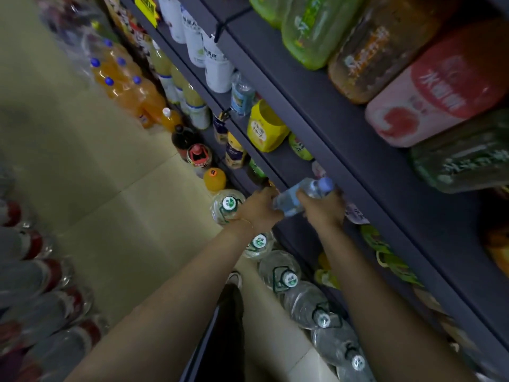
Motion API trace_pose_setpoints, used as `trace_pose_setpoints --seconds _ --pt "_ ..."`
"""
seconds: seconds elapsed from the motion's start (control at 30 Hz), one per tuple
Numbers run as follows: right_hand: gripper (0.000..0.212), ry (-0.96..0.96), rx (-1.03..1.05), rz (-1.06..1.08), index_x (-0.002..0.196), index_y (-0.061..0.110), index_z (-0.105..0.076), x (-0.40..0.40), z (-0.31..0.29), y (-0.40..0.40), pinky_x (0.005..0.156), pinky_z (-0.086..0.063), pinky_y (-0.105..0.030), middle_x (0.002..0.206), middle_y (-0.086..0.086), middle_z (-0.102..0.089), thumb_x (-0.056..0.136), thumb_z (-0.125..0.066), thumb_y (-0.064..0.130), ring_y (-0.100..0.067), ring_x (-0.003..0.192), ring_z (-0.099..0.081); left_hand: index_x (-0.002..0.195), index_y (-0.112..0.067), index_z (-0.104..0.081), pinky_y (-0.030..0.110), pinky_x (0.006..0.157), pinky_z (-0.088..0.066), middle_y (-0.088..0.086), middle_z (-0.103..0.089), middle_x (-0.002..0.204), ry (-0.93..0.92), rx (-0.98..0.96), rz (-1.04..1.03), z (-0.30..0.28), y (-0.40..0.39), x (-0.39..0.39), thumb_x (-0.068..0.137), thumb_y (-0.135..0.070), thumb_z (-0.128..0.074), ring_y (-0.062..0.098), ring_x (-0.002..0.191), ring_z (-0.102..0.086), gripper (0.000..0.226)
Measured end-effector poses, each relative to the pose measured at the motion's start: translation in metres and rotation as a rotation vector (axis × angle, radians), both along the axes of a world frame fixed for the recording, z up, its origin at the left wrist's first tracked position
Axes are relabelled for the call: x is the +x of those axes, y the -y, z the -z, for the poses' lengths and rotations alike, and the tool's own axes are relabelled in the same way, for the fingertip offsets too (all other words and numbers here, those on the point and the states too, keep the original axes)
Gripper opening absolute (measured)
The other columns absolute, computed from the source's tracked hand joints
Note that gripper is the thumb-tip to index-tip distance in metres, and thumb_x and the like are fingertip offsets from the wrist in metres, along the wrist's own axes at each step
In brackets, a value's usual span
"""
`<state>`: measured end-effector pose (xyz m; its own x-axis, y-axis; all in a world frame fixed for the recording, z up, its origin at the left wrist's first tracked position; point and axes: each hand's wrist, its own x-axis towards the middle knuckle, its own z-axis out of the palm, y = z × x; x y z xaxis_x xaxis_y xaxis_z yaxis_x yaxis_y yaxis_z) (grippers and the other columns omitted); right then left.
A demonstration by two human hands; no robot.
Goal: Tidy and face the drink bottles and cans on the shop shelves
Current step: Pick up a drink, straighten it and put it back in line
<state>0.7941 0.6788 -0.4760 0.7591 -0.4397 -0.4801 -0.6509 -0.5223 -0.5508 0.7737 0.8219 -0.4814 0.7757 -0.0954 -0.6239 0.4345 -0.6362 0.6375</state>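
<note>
Both arms are reaching down toward the dark grey shelf edge (278, 172). The right hand (322, 209) is gripping a small clear water bottle (300, 195) around its middle, fingers curled over the body. The bottle is lying tilted, long axis running from lower left to upper right, pale blue cap (325, 184) pointing up and right toward the shelf; its label is a light blue band, print too blurred to read. The left hand (260, 206) is sitting just beside the bottle's base end, fingers bent at the shelf edge; whether it is grasping anything cannot be told from here. Below the arms, large clear water jugs (278, 267) are standing in a row on the floor along the shelf foot, green-and-white caps facing up. Further along the floor, orange soda bottles (121, 78) with blue caps are grouped together. On the shelf above, a yellow pack (264, 129) is standing beside white-labelled bottles (217, 66). On the top shelf, big bottles are showing a pink-and-red label (438, 100) with white Chinese characters, partly legible, and green labels (316, 28) too smeared to read.
</note>
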Motion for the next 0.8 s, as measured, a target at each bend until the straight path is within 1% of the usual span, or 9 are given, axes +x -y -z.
trace_pose_setpoints --seconds 0.07,0.13,0.2,0.27,0.4,0.5,0.6,0.7,0.8 --pt "0.068 -0.024 0.107 -0.001 0.105 0.007 -0.067 -0.028 -0.009 0.008 0.078 -0.059 -0.048 0.104 -0.007 -0.073 0.057 -0.075 0.055 -0.03 0.09 -0.071 0.14 -0.02 -0.042 0.04 0.098 -0.044 0.006 -0.05 0.135 0.051 0.015 0.098 -0.01 0.009 -0.014 0.078 -0.038 -0.074 0.027 0.123 -0.049 0.073" --pt "0.06 -0.027 0.211 -0.004 0.101 0.012 -0.071 -0.056 -0.019 0.019 0.071 -0.06 -0.049 0.097 -0.008 -0.074 0.057 -0.076 0.053 -0.027 0.083 -0.072 0.139 -0.028 -0.04 0.041 0.094 -0.046 -0.002 -0.051 0.132 0.087 0.013 0.177 -0.027 0.023 -0.031 0.067 -0.056 -0.075 0.023 0.119 -0.051 0.085" --pt "0.051 0.007 0.273 0.034 0.101 0.015 -0.072 -0.082 -0.043 0.031 0.07 -0.059 -0.042 0.097 -0.006 -0.074 0.064 -0.078 0.049 -0.025 0.084 -0.071 0.126 -0.03 -0.048 0.029 0.078 -0.045 -0.008 -0.055 0.114 0.096 -0.071 0.162 -0.051 0.042 -0.055 0.07 -0.052 -0.078 0.015 0.098 -0.055 0.067" --pt "0.053 0.048 0.305 -0.009 0.1 0.018 -0.072 -0.115 -0.071 0.053 0.07 -0.057 -0.038 0.095 -0.004 -0.074 0.067 -0.076 0.06 -0.023 0.083 -0.07 0.106 -0.031 -0.052 0.027 0.068 -0.042 -0.007 -0.06 0.102 0.138 -0.104 0.132 -0.08 0.065 -0.083 0.073 -0.044 -0.079 0.014 0.087 -0.056 0.045" --pt "0.043 0.134 0.403 -0.088 0.101 0.029 -0.07 -0.2 -0.126 0.119 0.077 -0.059 -0.036 0.099 0.001 -0.074 0.078 -0.066 0.065 -0.02 0.088 -0.072 0.096 -0.031 -0.057 0.029 0.07 -0.045 -0.01 -0.065 0.091 0.21 -0.163 0.014 -0.13 0.127 -0.163 0.072 -0.045 -0.076 0.013 0.085 -0.061 0.034" --pt "0.03 0.199 0.471 -0.164 0.097 0.029 -0.066 -0.282 -0.177 0.18 0.063 -0.053 -0.029 0.085 0.004 -0.072 0.089 -0.061 0.057 -0.015 0.073 -0.068 0.094 -0.026 -0.063 0.031 0.078 -0.052 -0.007 -0.07 0.095 0.188 -0.388 -0.187 -0.172 0.187 -0.237 0.065 -0.049 -0.078 0.017 0.093 -0.067 0.04" --pt "0.053 0.23 0.458 -0.242 0.112 0.03 -0.064 -0.361 -0.23 0.241 0.069 -0.051 -0.028 0.106 0.004 -0.073 0.073 -0.071 0.066 -0.013 0.091 -0.069 0.1 -0.013 -0.071 0.044 0.088 -0.058 0.008 -0.076 0.098 0.165 -0.646 -0.272 -0.231 0.252 -0.304 0.058 -0.052 -0.085 0.027 0.097 -0.071 0.059" --pt "0.062 0.343 0.445 -0.234 0.118 0.025 -0.061 -0.42 -0.295 0.3 0.08 -0.056 -0.03 0.115 -0.001 -0.071 0.066 -0.082 0.053 -0.015 0.102 -0.069 0.093 -0.015 -0.075 0.045 0.085 -0.058 0.01 -0.076 0.094 0.267 -0.824 -0.206 -0.309 0.313 -0.357 0.054 -0.051 -0.084 0.028 0.088 -0.073 0.054" --pt "0.062 0.54 0.388 -0.225 0.124 0.021 -0.06 -0.464 -0.373 0.35 0.086 -0.058 -0.031 0.116 0.0 -0.071 0.071 -0.085 0.039 -0.017 0.103 -0.069 0.101 -0.019 -0.074 0.039 0.084 -0.059 0.006 -0.076 0.099 0.382 -0.905 -0.054 -0.391 0.363 -0.398 0.073 -0.036 -0.083 0.023 0.092 -0.073 0.035"
